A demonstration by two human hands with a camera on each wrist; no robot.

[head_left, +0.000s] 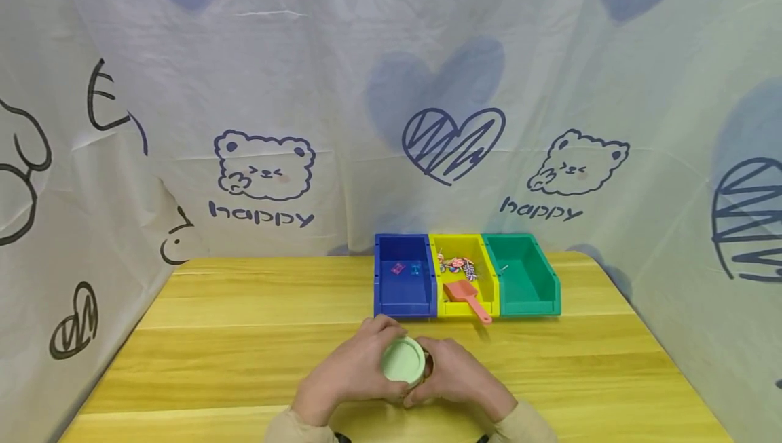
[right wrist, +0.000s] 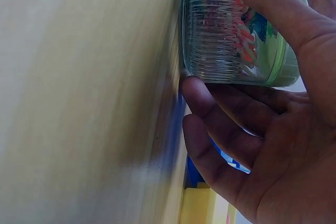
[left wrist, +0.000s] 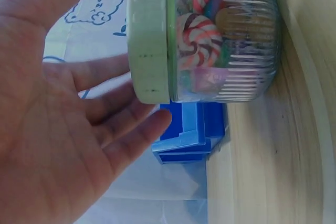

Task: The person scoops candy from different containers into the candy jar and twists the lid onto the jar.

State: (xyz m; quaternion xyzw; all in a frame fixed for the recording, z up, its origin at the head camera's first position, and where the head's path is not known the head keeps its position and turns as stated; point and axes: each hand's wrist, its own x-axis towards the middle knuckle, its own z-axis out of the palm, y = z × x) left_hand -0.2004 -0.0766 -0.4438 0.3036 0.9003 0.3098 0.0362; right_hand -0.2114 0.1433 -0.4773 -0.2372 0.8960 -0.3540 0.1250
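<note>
A clear ribbed jar [left wrist: 226, 40] with a pale green lid [head_left: 403, 360] stands upright between both hands near the front of the table. Wrapped candies show through its wall, among them a red-and-white swirl lollipop [left wrist: 199, 43]. My left hand [head_left: 360, 365] grips the lid, thumb on one side and fingers on the other. Lower down, my right hand [head_left: 455, 372] holds the ribbed body, its thumb [right wrist: 278, 9] across the near side and fingers around the other. From above, the lid hides most of the jar.
Beyond the hands, three bins stand joined: blue [head_left: 405, 309] with two small wrapped candies, yellow [head_left: 458, 309] with several lollipops and a pink scoop [head_left: 467, 297], and green [head_left: 530, 309] with a small white stick. A printed cloth [head_left: 354, 90] hangs behind the wooden table [head_left: 244, 321].
</note>
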